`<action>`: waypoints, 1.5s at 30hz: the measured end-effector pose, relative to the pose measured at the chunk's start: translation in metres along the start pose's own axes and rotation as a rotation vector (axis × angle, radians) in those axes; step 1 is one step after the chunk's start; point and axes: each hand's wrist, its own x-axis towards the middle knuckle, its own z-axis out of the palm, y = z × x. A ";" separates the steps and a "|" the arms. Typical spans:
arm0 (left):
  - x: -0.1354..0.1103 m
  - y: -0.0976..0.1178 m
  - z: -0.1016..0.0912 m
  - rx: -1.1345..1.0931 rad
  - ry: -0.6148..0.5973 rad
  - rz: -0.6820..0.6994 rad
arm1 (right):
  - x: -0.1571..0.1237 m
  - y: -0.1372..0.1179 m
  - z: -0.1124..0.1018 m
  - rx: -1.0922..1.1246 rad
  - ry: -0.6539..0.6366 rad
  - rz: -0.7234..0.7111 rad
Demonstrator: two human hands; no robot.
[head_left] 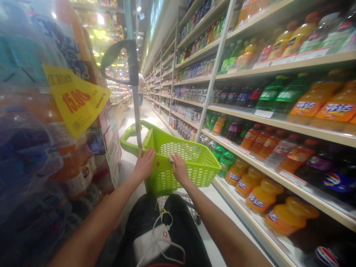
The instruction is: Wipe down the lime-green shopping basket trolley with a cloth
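Note:
A lime-green plastic shopping basket (194, 163) stands in the aisle in front of me, with a tall grey pull handle (130, 59) rising from its near end. My left hand (144, 163) rests on the basket's near rim by the handle post, fingers stretched out over the edge. My right hand (179, 168) lies on the rim's near side, fingers curled over a small white thing (171, 159) I cannot make out. The basket looks empty as far as I can see inside.
Long shelves (278, 122) of soft-drink bottles run along the right. Shrink-wrapped bottle packs with a yellow price tag (75, 100) crowd the left. A white device with a cable (151, 243) lies on my lap. A person (141, 89) stands far down the aisle.

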 end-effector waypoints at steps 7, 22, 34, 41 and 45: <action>0.000 -0.021 -0.007 -0.101 0.354 -0.454 | 0.028 -0.058 0.028 0.123 -0.013 -0.003; 0.010 -0.031 -0.023 -0.117 0.223 -0.453 | 0.089 -0.133 -0.005 0.214 0.190 -0.387; -0.003 -0.049 -0.031 0.074 -0.003 -0.265 | 0.178 -0.158 -0.034 -0.258 -0.025 -0.674; -0.003 -0.047 -0.032 0.076 -0.006 -0.260 | 0.134 -0.124 -0.013 -0.364 -0.211 -0.800; -0.004 -0.048 -0.029 0.060 0.001 -0.252 | 0.139 -0.125 -0.015 -0.351 -0.178 -0.814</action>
